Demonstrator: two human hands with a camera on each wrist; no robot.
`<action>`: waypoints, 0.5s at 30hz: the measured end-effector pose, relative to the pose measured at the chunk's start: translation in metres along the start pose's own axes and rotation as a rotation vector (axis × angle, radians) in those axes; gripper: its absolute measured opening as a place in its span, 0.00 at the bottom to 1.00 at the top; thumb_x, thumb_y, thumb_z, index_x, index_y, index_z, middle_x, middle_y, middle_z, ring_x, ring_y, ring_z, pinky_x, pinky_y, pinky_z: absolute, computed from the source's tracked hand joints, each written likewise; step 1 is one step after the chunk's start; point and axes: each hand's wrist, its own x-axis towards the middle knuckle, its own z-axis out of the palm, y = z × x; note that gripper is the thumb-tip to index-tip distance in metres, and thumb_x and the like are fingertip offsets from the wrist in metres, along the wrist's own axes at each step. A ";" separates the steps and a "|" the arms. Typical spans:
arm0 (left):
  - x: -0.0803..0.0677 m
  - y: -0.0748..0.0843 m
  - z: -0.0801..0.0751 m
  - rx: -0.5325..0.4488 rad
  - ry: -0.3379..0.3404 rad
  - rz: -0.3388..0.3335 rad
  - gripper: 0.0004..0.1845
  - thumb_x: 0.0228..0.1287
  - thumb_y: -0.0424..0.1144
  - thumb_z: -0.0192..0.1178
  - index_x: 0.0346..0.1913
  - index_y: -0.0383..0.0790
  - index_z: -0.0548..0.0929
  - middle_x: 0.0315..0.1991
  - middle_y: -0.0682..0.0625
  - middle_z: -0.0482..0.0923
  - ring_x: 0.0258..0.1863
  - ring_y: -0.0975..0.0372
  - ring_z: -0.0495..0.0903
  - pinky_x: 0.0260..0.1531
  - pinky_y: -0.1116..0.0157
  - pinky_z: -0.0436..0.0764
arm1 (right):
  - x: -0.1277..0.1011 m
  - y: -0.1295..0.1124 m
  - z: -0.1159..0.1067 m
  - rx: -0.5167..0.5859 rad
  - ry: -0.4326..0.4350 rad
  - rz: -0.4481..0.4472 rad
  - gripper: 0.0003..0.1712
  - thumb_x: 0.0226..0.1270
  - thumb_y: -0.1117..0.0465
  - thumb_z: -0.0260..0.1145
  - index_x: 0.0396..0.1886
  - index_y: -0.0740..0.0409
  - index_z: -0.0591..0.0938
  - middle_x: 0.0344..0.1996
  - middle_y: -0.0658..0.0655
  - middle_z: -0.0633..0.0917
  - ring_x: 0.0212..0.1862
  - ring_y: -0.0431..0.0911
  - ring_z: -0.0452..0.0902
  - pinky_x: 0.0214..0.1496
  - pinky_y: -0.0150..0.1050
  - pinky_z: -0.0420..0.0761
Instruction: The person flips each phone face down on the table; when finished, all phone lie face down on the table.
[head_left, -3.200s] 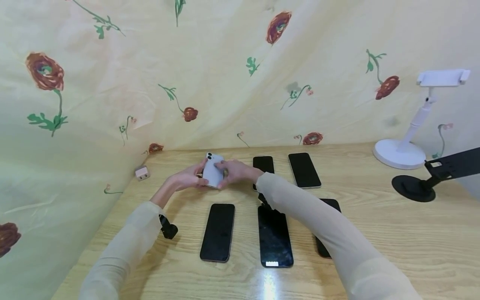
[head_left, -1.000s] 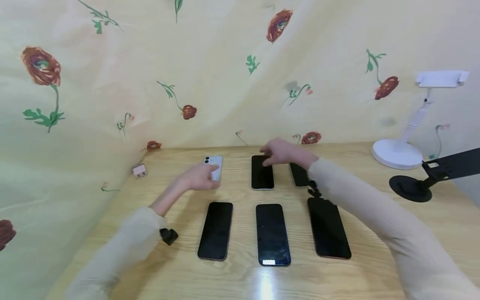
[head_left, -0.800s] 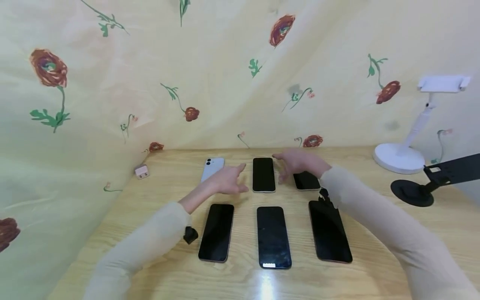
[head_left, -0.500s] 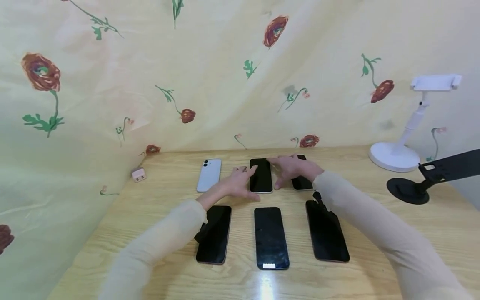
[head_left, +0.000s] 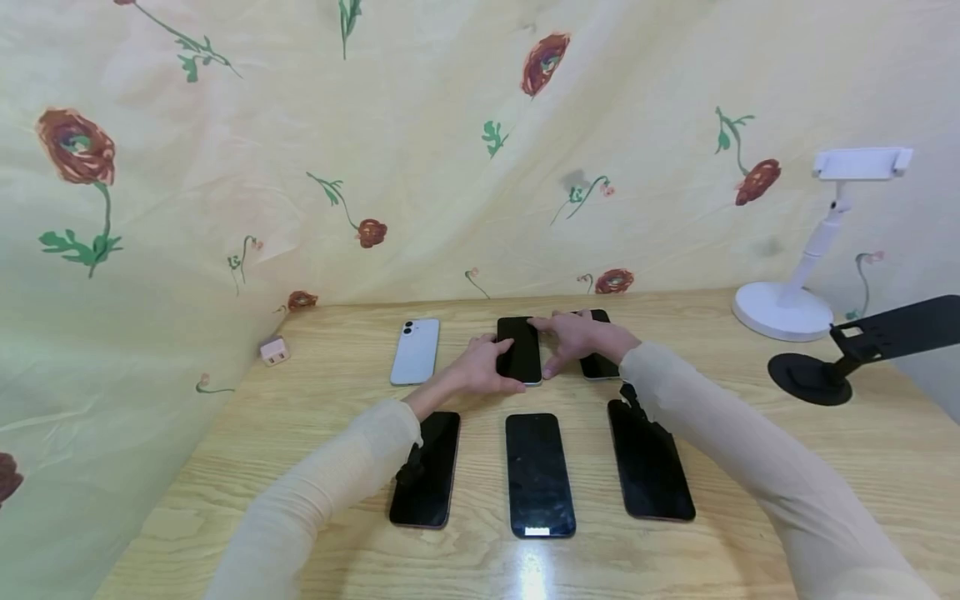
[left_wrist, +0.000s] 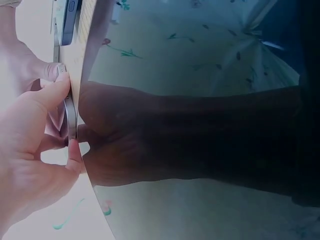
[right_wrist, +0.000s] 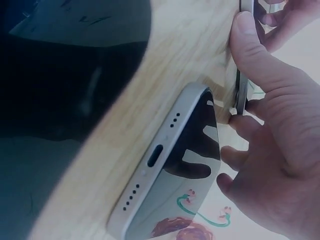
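Observation:
A black-screened smartphone (head_left: 519, 360) lies face up in the middle of the back row, between both hands. My left hand (head_left: 480, 368) holds its left side, with the thumb by the near left corner; in the left wrist view its digits pinch the phone's thin edge (left_wrist: 71, 117). On the opposite side my right hand (head_left: 576, 335) grips the right edge, thumb (right_wrist: 246, 27) at the near corner and fingers farther along. Under the right wrist sits another smartphone (head_left: 597, 367), partly covered; its charging port and speaker holes show in the right wrist view.
A pale smartphone (head_left: 415, 354) lies camera side up at back left. Three dark smartphones form the front row: left (head_left: 438, 483) under the left sleeve, middle (head_left: 540, 475), right (head_left: 654, 475). A plug adapter (head_left: 274, 351), white stand (head_left: 783, 312) and black stand (head_left: 810, 379) flank them.
Both hands have let go of the pale smartphone, which now lies at the back left. They have moved right and closed in on the middle black smartphone from both sides.

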 end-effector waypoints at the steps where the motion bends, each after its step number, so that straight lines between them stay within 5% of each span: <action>1: 0.000 0.000 0.000 -0.005 0.002 0.000 0.48 0.62 0.54 0.69 0.77 0.36 0.59 0.76 0.34 0.52 0.73 0.42 0.53 0.67 0.51 0.63 | 0.000 0.000 0.000 0.000 0.005 -0.002 0.62 0.53 0.42 0.79 0.80 0.59 0.57 0.71 0.66 0.68 0.73 0.67 0.52 0.65 0.75 0.45; 5: 0.001 -0.002 0.002 -0.012 0.005 -0.001 0.48 0.62 0.54 0.70 0.77 0.36 0.59 0.76 0.34 0.51 0.74 0.42 0.52 0.68 0.51 0.62 | 0.002 0.002 0.004 0.014 0.021 -0.007 0.62 0.53 0.41 0.79 0.79 0.59 0.57 0.73 0.65 0.66 0.75 0.67 0.44 0.66 0.74 0.43; 15: 0.000 -0.003 0.001 -0.018 0.000 -0.002 0.46 0.64 0.53 0.68 0.77 0.36 0.59 0.77 0.35 0.51 0.74 0.42 0.51 0.69 0.51 0.61 | 0.002 0.007 0.009 0.051 0.060 -0.033 0.61 0.55 0.42 0.78 0.79 0.62 0.57 0.73 0.70 0.61 0.75 0.68 0.43 0.67 0.73 0.43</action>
